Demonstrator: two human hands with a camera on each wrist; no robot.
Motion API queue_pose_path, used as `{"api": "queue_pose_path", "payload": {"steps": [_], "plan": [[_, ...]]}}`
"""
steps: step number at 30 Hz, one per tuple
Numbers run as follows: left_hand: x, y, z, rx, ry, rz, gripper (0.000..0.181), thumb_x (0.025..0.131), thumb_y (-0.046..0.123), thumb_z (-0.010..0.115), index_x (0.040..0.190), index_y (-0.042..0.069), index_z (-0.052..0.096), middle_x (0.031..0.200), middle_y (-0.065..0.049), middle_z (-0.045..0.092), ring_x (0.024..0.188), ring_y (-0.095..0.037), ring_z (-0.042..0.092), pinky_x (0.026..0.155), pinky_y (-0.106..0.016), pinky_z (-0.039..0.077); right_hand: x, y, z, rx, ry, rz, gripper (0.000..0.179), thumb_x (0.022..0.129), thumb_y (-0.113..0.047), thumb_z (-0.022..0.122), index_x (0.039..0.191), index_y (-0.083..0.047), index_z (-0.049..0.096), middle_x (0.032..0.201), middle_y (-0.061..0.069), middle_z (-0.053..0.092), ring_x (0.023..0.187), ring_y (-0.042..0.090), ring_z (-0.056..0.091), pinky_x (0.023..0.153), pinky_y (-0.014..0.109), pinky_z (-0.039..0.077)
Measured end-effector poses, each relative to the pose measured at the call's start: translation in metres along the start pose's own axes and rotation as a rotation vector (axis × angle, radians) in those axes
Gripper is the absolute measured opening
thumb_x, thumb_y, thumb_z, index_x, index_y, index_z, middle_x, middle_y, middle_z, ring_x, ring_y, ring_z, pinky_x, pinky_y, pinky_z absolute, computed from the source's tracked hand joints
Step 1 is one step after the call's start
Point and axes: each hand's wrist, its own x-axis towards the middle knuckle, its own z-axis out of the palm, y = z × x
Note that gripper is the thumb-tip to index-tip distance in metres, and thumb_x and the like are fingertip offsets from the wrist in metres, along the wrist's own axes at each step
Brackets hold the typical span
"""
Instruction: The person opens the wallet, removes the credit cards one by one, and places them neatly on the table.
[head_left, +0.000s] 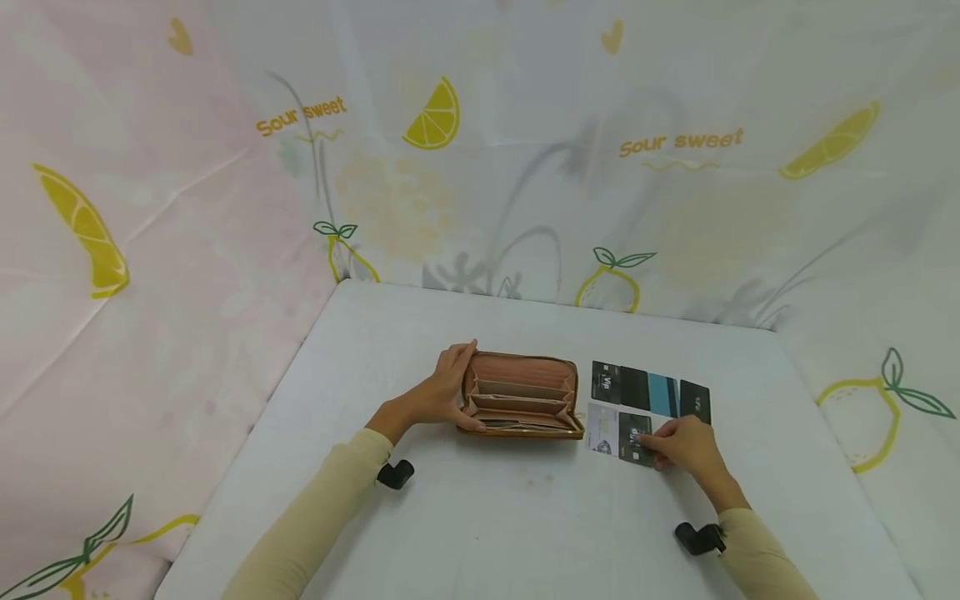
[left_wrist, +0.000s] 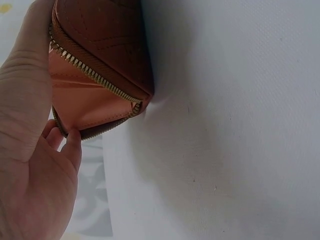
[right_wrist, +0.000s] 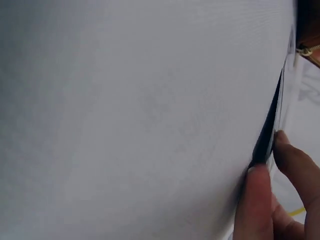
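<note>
A brown zip-around wallet (head_left: 522, 367) lies unzipped, its pleated compartments showing. My left hand (head_left: 444, 390) grips its left end, thumb at the front rim and fingers at the back. In the left wrist view, the brass zipper teeth of the wallet (left_wrist: 107, 45) stand apart beside my left hand (left_wrist: 37, 195). My right hand (head_left: 686, 446) pinches a black card (head_left: 634, 427) by its right edge, to the right of the wallet. Seen from the right wrist, the dark card (right_wrist: 268, 132) is edge-on between thumb and finger of my right hand (right_wrist: 255, 205), tilted above the white surface.
Beside the held card lies a pale silver card (head_left: 602, 430). Behind these is a row: a black card (head_left: 605, 382), another black card (head_left: 634, 388), a blue striped card (head_left: 663, 395) and a black card (head_left: 695, 400). Lemon-print cloth (head_left: 525, 167) backs the white table (head_left: 487, 533).
</note>
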Motion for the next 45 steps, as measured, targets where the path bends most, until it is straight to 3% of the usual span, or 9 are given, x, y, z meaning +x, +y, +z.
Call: {"api": "queue_pose_path", "payload": {"steps": [5, 8, 11, 16, 20, 24, 27, 35, 45], "plan": [[0.0, 0.0, 0.001, 0.003, 0.004, 0.002, 0.14, 0.064, 0.052, 0.088, 0.155, 0.001, -0.004, 0.144, -0.015, 0.019, 0.125, -0.03, 0.022, 0.107, -0.047, 0.03, 0.0, -0.015, -0.003, -0.162, 0.028, -0.08, 0.039, 0.083, -0.035, 0.078, 0.071, 0.001, 0.07, 0.051, 0.001, 0.057, 0.049, 0.015, 0.053, 0.047, 0.03, 0.041], [-0.001, 0.0, 0.001, 0.003, -0.003, -0.007, 0.14, 0.064, 0.051, 0.089, 0.155, 0.001, -0.005, 0.144, -0.015, 0.019, 0.127, -0.03, 0.022, 0.108, -0.047, 0.03, -0.001, -0.03, -0.001, -0.191, 0.078, -0.141, 0.033, 0.085, -0.027, 0.076, 0.076, 0.004, 0.069, 0.057, 0.003, 0.058, 0.051, 0.016, 0.051, 0.047, 0.03, 0.042], [-0.002, 0.0, 0.0, -0.002, -0.013, -0.018, 0.14, 0.063, 0.051, 0.089, 0.155, 0.002, -0.005, 0.143, -0.016, 0.019, 0.128, -0.031, 0.021, 0.109, -0.047, 0.028, -0.001, -0.05, 0.004, -0.182, 0.165, -0.254, 0.021, 0.086, -0.018, 0.074, 0.081, 0.002, 0.069, 0.066, 0.004, 0.061, 0.057, 0.016, 0.053, 0.05, 0.031, 0.046], [-0.004, 0.0, -0.001, -0.019, -0.026, -0.044, 0.144, 0.059, 0.053, 0.09, 0.155, 0.002, -0.004, 0.145, -0.016, 0.018, 0.13, -0.031, 0.02, 0.109, -0.047, 0.027, -0.005, -0.093, 0.017, -0.141, 0.249, -0.58, 0.006, 0.084, -0.005, 0.075, 0.088, -0.002, 0.072, 0.077, 0.003, 0.066, 0.066, 0.013, 0.06, 0.058, 0.029, 0.052], [-0.004, -0.001, -0.002, -0.021, -0.035, -0.042, 0.145, 0.057, 0.058, 0.088, 0.156, 0.003, -0.003, 0.147, -0.017, 0.016, 0.13, -0.032, 0.02, 0.108, -0.047, 0.029, -0.009, -0.117, 0.031, -0.113, 0.225, -0.857, 0.018, 0.078, 0.003, 0.08, 0.095, -0.003, 0.074, 0.087, 0.004, 0.068, 0.074, 0.012, 0.065, 0.06, 0.023, 0.053], [-0.002, -0.001, -0.002, -0.021, -0.032, -0.028, 0.146, 0.056, 0.063, 0.086, 0.155, 0.002, -0.003, 0.146, -0.017, 0.016, 0.129, -0.033, 0.02, 0.108, -0.048, 0.03, -0.009, -0.131, 0.043, -0.157, 0.199, -1.016, 0.023, 0.075, 0.006, 0.081, 0.095, -0.004, 0.075, 0.091, 0.004, 0.067, 0.079, 0.015, 0.066, 0.063, 0.025, 0.053], [-0.001, 0.0, -0.003, -0.026, -0.028, -0.031, 0.147, 0.056, 0.063, 0.086, 0.155, 0.002, -0.003, 0.146, -0.016, 0.016, 0.13, -0.033, 0.019, 0.108, -0.049, 0.029, -0.01, -0.138, 0.047, -0.221, 0.181, -1.029, 0.019, 0.077, 0.005, 0.08, 0.092, -0.005, 0.075, 0.087, 0.002, 0.067, 0.077, 0.014, 0.064, 0.065, 0.025, 0.053], [0.0, 0.001, -0.002, -0.028, -0.034, -0.038, 0.147, 0.056, 0.06, 0.088, 0.156, 0.005, -0.005, 0.145, -0.013, 0.017, 0.131, -0.031, 0.018, 0.109, -0.048, 0.029, -0.011, -0.147, 0.047, -0.374, 0.069, -0.94, 0.012, 0.08, 0.003, 0.076, 0.087, -0.007, 0.076, 0.083, 0.001, 0.067, 0.077, 0.014, 0.065, 0.067, 0.028, 0.054], [-0.002, 0.004, -0.001, -0.03, -0.039, -0.029, 0.147, 0.058, 0.055, 0.09, 0.155, 0.004, -0.007, 0.146, -0.013, 0.015, 0.131, -0.031, 0.018, 0.11, -0.047, 0.027, -0.01, -0.147, 0.045, -0.387, -0.041, -0.921, 0.015, 0.08, 0.004, 0.074, 0.085, -0.01, 0.077, 0.08, -0.002, 0.065, 0.072, 0.009, 0.061, 0.063, 0.026, 0.052]]}}
